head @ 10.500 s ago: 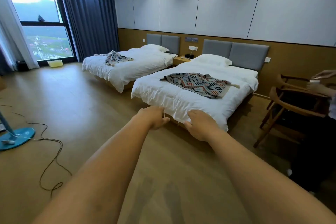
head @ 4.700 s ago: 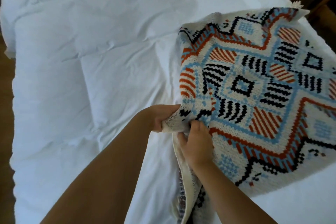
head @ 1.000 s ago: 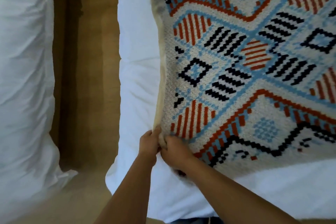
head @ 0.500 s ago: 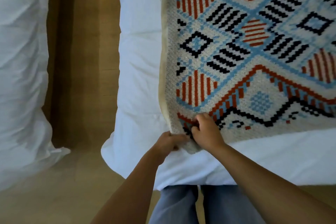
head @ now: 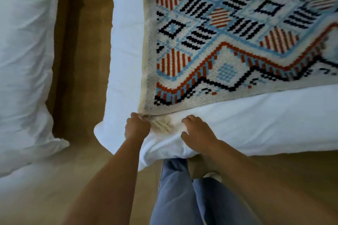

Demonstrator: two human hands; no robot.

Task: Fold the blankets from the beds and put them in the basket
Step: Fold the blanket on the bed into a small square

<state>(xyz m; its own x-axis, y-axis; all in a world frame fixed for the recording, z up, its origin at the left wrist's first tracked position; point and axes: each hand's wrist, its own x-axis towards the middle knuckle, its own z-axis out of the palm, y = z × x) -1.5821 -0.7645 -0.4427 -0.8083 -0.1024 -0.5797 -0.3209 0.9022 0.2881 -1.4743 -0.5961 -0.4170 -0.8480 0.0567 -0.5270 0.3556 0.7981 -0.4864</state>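
a: item one, the blanket (head: 228, 45)?
b: we log it spread flat on the near bed (head: 265, 120), patterned in cream, blue, rust and black. its near-left corner lies by the bed's corner, with the fringe (head: 161, 126) trailing onto the white cover.
a: our left grip (head: 137, 127)?
b: fingers curled, pinching that corner of the blanket.
a: our right grip (head: 198, 133)?
b: we list it as loose, fingers relaxed, resting on the bed just beside the fringe and holding nothing.
a: remainder?
b: a second bed (head: 23, 60) to the left, wooden floor (head: 82, 60) between the two, our blue trousers (head: 182, 197) below.
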